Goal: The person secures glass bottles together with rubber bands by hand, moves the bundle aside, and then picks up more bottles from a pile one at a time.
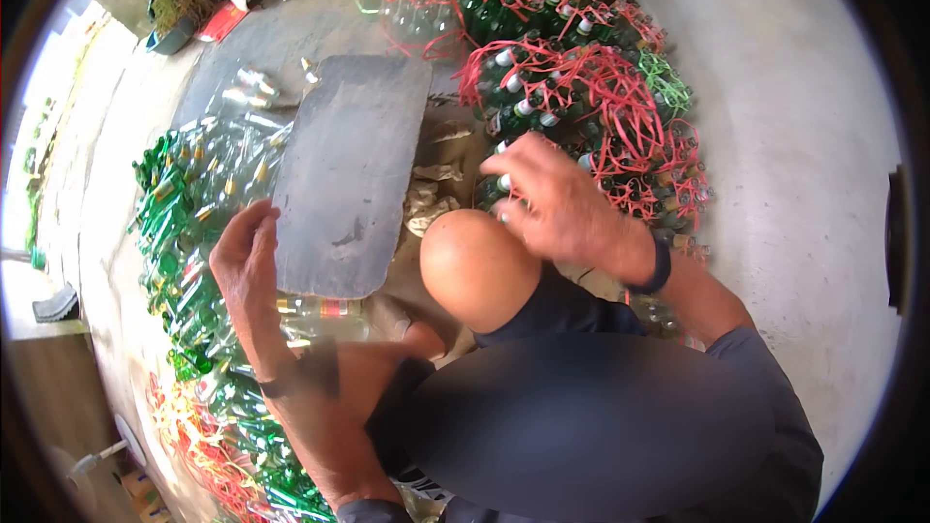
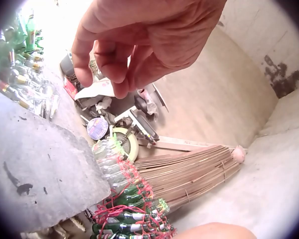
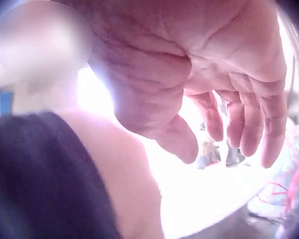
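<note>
My left hand [image 1: 246, 257] hovers at the left edge of a grey board [image 1: 354, 165], its fingers loosely bent. The left wrist view shows no object between those fingers [image 2: 112, 67]. Over by my bare knee [image 1: 477, 266], my right hand [image 1: 572, 201] is raised with fingers apart and relaxed. Its palm looks bare in the right wrist view, where the fingers [image 3: 249, 122] hang downward. Close beyond the right hand stand green glass bottles [image 1: 518, 87] tied together with red plastic string [image 1: 620, 97]. Loose clear bottles [image 1: 228, 160] lie just past the left hand.
Many loose green bottles [image 1: 179, 281] line the left side. A heap of orange and red string [image 1: 199, 436] lies at lower left. More tied bottles [image 1: 421, 10] stand behind the board. A bundle of thin wooden slats [image 2: 189, 174] leans by the wall.
</note>
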Motion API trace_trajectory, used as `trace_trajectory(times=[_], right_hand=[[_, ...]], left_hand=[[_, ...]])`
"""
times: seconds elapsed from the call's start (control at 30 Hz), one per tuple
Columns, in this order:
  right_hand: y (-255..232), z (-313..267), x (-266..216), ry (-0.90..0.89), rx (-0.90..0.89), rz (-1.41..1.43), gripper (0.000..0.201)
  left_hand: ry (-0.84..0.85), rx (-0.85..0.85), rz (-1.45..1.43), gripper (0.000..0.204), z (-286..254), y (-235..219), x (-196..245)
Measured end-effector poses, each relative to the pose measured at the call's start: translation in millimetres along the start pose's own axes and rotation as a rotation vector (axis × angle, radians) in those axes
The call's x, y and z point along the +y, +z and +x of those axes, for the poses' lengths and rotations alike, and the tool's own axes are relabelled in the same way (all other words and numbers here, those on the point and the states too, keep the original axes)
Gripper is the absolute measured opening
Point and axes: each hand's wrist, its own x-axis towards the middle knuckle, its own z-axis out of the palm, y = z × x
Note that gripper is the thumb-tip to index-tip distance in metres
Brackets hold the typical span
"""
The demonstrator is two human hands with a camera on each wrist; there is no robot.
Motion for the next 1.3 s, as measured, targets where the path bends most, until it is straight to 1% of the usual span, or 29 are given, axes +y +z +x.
trace_trajectory(times=[0.03, 0.07, 0.1, 0.13, 0.17, 0.2, 0.23, 0.27, 0.3, 0.33, 0.43, 0.47, 0.5, 0.63, 0.7, 0.77, 0.8, 0.87, 0.9, 0.97, 1.0, 1.03, 1.1, 1.2, 1.23, 1.3], right_hand=[[-4.4, 2.4, -24.8, -0.087, 0.044, 0.067, 0.033], [-9.9, 5.3, -46.7, -0.193, 0.051, 0.258, 0.034], [-18.8, 7.3, -73.9, -0.372, 0.028, 0.239, 0.032], [-22.0, 5.0, -103.2, -0.295, 0.014, 0.361, 0.03], [-35.3, 1.6, -128.3, -0.305, -0.064, 0.435, 0.029], [-22.0, -0.8, -144.5, -0.424, -0.031, 0.629, 0.026], [-41.1, -0.5, -165.5, -0.476, -0.206, 0.31, 0.032], [3.7, -3.6, -189.9, -0.627, 0.287, 0.489, 0.018], [34.5, 5.9, -233.1, -0.582, 0.941, 0.287, 0.017], [24.1, 3.8, -235.1, -0.582, 0.937, 0.282, 0.017], [-24.3, -9.9, -228.0, -0.685, 0.166, 0.658, 0.02], [-33.0, -13.4, -224.5, -0.699, -0.098, 0.771, 0.022], [-35.0, -15.6, -222.1, -0.697, -0.1, 0.773, 0.022], [-39.3, -22.8, -215.4, -0.672, -0.091, 0.965, 0.024], [-38.7, -25.5, -213.0, -0.656, -0.087, 1.06, 0.025], [-36.0, -27.7, -210.9, -0.632, -0.082, 1.147, 0.026], [-30.3, -31.2, -209.6, -0.635, -0.083, 1.154, 0.026], [-16.7, -39.3, -210.1, -0.632, 0.098, 1.108, 0.025], [-20.4, -39.5, -208.1, -0.637, 0.096, 1.119, 0.025], [-34.5, -41.0, -198.1, -0.625, -0.024, 1.032, 0.027], [-36.9, -41.9, -194.4, -0.615, -0.099, 1.044, 0.029], [-33.5, -40.3, -195.5, -0.623, -0.097, 1.061, 0.029], [-29.0, -39.9, -195.4, -0.657, 0.016, 0.935, 0.027], [-22.1, -36.9, -205.9, -0.638, -0.003, 1.002, 0.026], [-20.1, -34.0, -210.2, -0.623, -0.002, 0.984, 0.026], [-19.3, -27.0, -218.7, -0.791, 0.084, 1.005, 0.027]], left_hand=[[-0.007, -0.017, 0.018, 0.025, 0.1, 0.4, -1.6], [-0.007, -0.011, 0.013, 0.026, -2.2, 2.7, 4.1], [0.005, -0.019, -0.01, 0.028, -1.2, 0.8, 0.1], [-0.004, -0.009, 0.012, 0.029, -2.2, 0.7, 2.1], [-0.016, -0.001, 0.035, 0.03, -3.9, 0.7, 6.0], [-0.023, 0.007, -0.011, 0.028, -5.4, 1.4, 8.9], [-0.032, 0.02, -0.055, 0.027, -6.2, 1.1, 8.9], [-0.021, -0.003, -0.071, 0.028, -3.5, -3.3, -0.9], [-0.012, -0.008, -0.071, 0.028, -5.9, -4.1, -0.3], [-0.013, 0.002, -0.07, 0.029, -7.0, -3.1, 1.0], [-0.024, 0.02, -0.058, 0.028, -8.4, -4.2, 0.0], [-0.026, 0.029, -0.045, 0.027, -8.3, -3.6, -0.7], [-0.03, 0.029, -0.045, 0.027, -8.2, -2.6, -0.8], [-0.046, 0.047, -0.015, 0.027, -6.2, -8.0, -3.8], [-0.028, 0.014, -0.035, 0.029, -5.5, -7.9, -5.1], [-0.041, 0.017, -0.019, 0.031, -4.0, -6.8, -6.3], [-0.04, 0.013, -0.034, 0.031, -3.0, -6.8, -8.6], [-0.041, 0.011, -0.036, 0.033, -1.4, -7.9, -10.2], [-0.044, 0.019, -0.028, 0.033, 0.1, -7.1, -11.7], [-0.018, -0.002, -0.029, 0.032, 2.5, -9.6, -15.7], [-0.04, 0.001, -0.014, 0.031, 3.4, -8.7, -14.3], [-0.02, 0.018, -0.028, 0.031, 0.2, -4.1, -7.2], [-0.023, -0.009, -0.016, 0.031, 1.5, -4.5, -8.1], [-0.057, -0.002, 0.0, 0.032, 1.8, -2.2, -4.7], [-0.064, -0.008, -0.013, 0.032, 0.5, -2.2, -2.7], [-0.035, -0.03, -0.014, 0.032, 0.4, -2.7, -3.1]])
